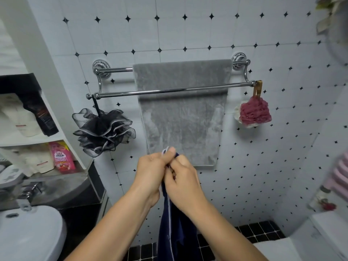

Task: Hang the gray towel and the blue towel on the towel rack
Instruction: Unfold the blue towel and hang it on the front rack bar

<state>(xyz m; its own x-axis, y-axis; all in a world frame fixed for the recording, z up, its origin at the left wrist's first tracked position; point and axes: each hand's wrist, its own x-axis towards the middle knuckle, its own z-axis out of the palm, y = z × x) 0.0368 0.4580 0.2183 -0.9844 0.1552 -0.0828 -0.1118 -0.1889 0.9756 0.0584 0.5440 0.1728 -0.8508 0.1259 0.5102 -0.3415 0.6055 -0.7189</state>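
Already, in the head view, the gray towel (181, 113) hung over the rear bar of the towel rack (116, 94) and lay flat against the tiled wall. That half of the task looked done. The front bar crossed in front of it with nothing draped over its middle, presumably left free for the second cloth.

The blue towel (175, 232) was not yet on the rack. It dangled in a long dark fold below the two hands, just in front of the gray towel's lower edge. The left hand (150, 172) and right hand (183, 183) met at its top. Their fingers (167, 154) were curled and pressed together, pinching the pale-trimmed edge. This was probably to find a corner and spread the cloth before lifting it to the bar, though the bunched fabric hid exactly what was being gripped.

A black bath sponge (102, 129) hung from the left end of the front bar and a red one (254, 113) from the right, so the towel would have to go between them. A white sink (28, 232) sat low on the left.
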